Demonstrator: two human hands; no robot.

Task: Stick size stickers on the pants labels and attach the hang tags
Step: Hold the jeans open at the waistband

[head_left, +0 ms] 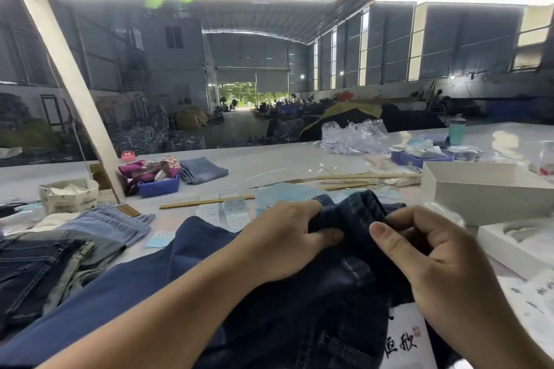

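Note:
A pair of dark blue jeans (338, 287) lies bunched on the table in front of me. My left hand (284, 237) grips the waistband edge with curled fingers. My right hand (434, 260) pinches the same dark denim just to the right, thumb on top. Strips of white size stickers (233, 213) lie flat on the table beyond my left hand. No hang tag or pants label shows between my fingers; the fabric folds hide that spot.
A stack of folded jeans (60, 252) sits at the left. A blue bin (157, 186), folded light jeans (204, 169), wooden sticks (207, 202), crumpled plastic bags (353, 135) and a white box (485, 192) stand further back and right.

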